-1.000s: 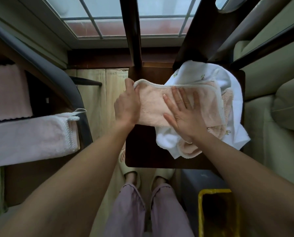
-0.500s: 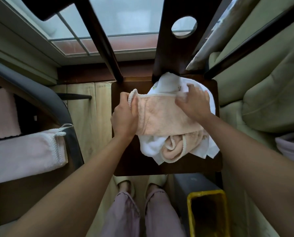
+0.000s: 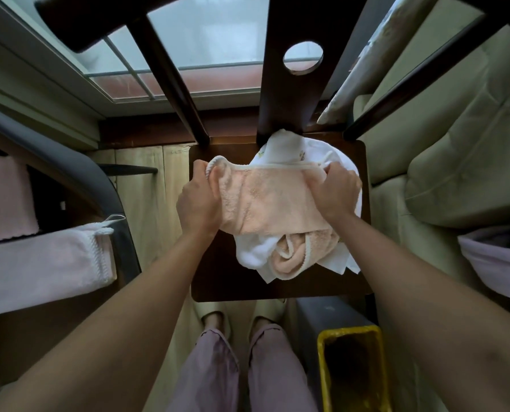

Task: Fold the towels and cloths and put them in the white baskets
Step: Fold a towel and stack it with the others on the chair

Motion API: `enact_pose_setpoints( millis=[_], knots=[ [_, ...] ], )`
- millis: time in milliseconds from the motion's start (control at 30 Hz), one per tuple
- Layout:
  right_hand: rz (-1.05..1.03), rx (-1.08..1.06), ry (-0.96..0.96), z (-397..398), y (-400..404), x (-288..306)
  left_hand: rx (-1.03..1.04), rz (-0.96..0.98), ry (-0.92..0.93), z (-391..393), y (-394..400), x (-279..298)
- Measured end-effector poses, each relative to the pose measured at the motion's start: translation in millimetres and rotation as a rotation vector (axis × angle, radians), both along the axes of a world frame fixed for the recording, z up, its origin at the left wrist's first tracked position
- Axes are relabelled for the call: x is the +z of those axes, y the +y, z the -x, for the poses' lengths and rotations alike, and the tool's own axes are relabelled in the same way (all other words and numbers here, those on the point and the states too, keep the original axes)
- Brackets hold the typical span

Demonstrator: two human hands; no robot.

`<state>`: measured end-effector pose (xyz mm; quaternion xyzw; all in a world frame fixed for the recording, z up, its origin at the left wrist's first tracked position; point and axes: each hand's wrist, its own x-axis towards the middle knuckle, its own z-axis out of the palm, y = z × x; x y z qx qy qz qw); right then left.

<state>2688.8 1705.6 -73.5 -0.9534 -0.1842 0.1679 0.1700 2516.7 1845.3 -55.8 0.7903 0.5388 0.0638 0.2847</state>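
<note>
The peach towel (image 3: 273, 200) is gripped at both ends by the left hand (image 3: 199, 203) and right hand (image 3: 335, 191) – the white cloth (image 3: 289, 151) beneath is largely hidden

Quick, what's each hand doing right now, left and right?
Left hand: closed, holding the left end of the peach towel.
Right hand: closed, holding the towel's right end.

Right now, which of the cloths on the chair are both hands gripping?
The peach towel: left hand and right hand grip its ends. The white cloth lies loose underneath.
</note>
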Motion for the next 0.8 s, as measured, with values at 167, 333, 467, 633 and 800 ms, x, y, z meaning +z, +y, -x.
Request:
enact_pose_setpoints(
  millis=[167, 333, 467, 633, 800],
  knots=[
    [-0.282, 0.079, -0.068, 23.2, 8.1, 13.7, -0.014, 0.008, 0.085, 0.5, -5.5, -5.3],
    [-0.355, 0.014, -0.091, 22.6, 0.8, 19.8, -0.015, -0.003, 0.094, 8.4, 0.4, -3.4],
    [-0.289, 0.023, -0.089, 18.9, -15.0, 25.8, 0.016, 0.001, 0.162, 36.2, 15.3, 4.8],
    [-0.067, -0.011, 0.050, 46.8, -23.4, 43.2, -0.041, 0.014, 0.189, 54.9, 22.4, 24.1],
    [0.028, -0.002, 0.068, 57.8, -18.1, 53.8, -0.063, 0.014, 0.163, 67.8, 27.7, 32.3]
  ],
)
